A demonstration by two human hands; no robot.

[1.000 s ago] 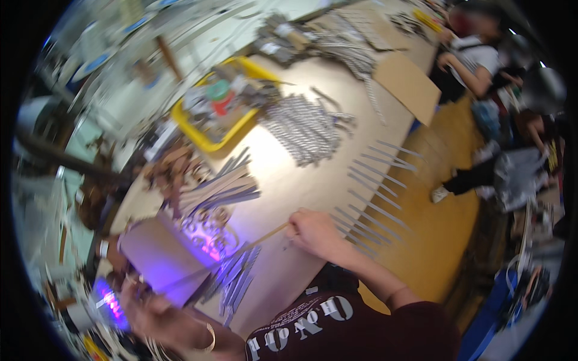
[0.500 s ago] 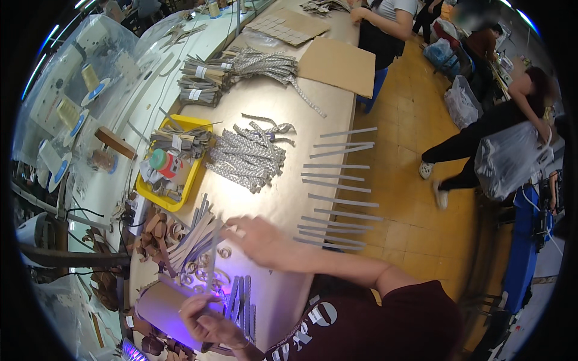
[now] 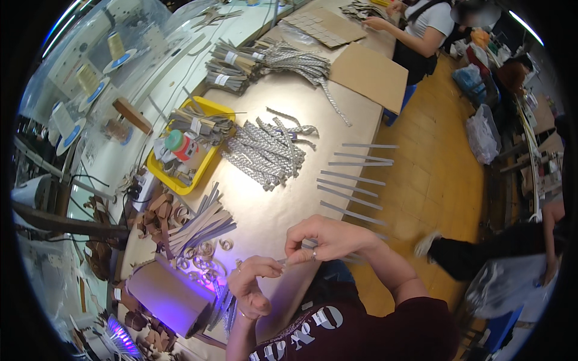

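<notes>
Over the near part of the table, my two hands are close together. My right hand [image 3: 322, 239] is closed in a pinch on a narrow grey strip [image 3: 309, 243], mostly hidden by the fingers. My left hand [image 3: 253, 283], fingers curled, pinches the strip's other end. Below and left of my left hand lie several grey strips [image 3: 224, 310] beside a brown cylinder-like roll [image 3: 171, 295] lit purple. Small tan rings of coiled strip [image 3: 205, 249] and a fan of loose strips [image 3: 205, 228] are left of my hands. A row of grey strips [image 3: 349, 186] overhangs the table's right edge.
Braided grey cords [image 3: 265, 150] lie mid-table. A yellow tray [image 3: 208, 165] holds bundles and a green-capped bottle [image 3: 180, 144]. Farther back are tied strip bundles [image 3: 232, 63] and a cardboard sheet [image 3: 370, 75]. Thread spools [image 3: 90, 84] stand left. A person sits at the far right; another passes with a bag.
My hands have come together, the right one moving right and the left one up and right. The strip held upright before is now between them. The view has shifted, and the walking person moved nearer.
</notes>
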